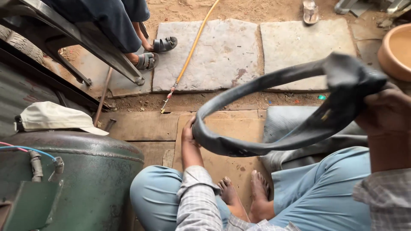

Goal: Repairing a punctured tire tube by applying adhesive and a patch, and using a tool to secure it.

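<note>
A black rubber inner tube (274,81) hangs as a flattened loop in front of me. My left hand (187,132) grips its lower left bend, out past my left knee. My right hand (387,112) is closed on the bunched, folded part of the tube at the right, near a small brass valve (326,114). I am sitting with bare feet (244,192) on a wooden board, in light blue trousers and a checked shirt.
A green metal tank (81,179) with a beige cap (51,117) on it stands at my left. A yellow hose (192,47) runs across the stone slabs. Another person's sandalled feet (154,53) are at the top left. A clay-coloured basin (396,49) sits at the right edge.
</note>
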